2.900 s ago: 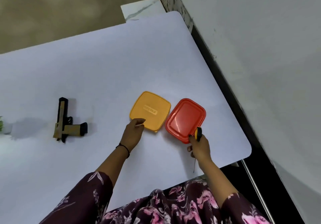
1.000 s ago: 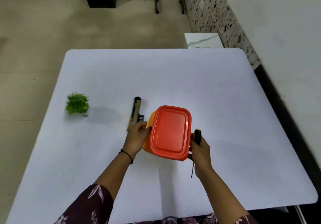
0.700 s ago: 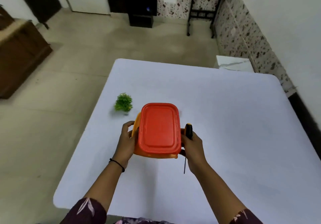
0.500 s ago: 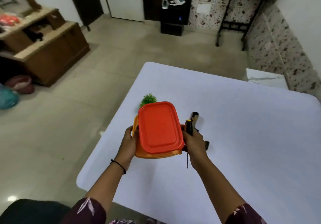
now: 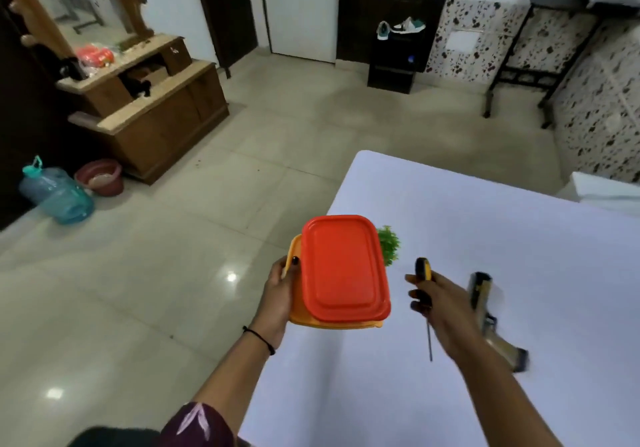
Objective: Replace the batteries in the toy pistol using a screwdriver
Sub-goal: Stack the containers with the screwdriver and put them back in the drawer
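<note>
My left hand grips the left side of a stack of two lidded boxes, the red box on top of the orange box, held in the air over the white table's left edge. My right hand holds the screwdriver by its black and yellow handle, with the thin shaft pointing down. It is apart from the boxes. The tan and black toy pistol lies on the table just right of my right hand, partly hidden by my forearm.
A small green plant stands on the table behind the red box. Left of the table is tiled floor with a wooden cabinet, a blue water jug and a red bucket. A white block sits by the table's far right corner.
The view has swung left, towards the room. My right hand has let go of the boxes and moved right with the screwdriver. My left hand alone now carries the stack.
</note>
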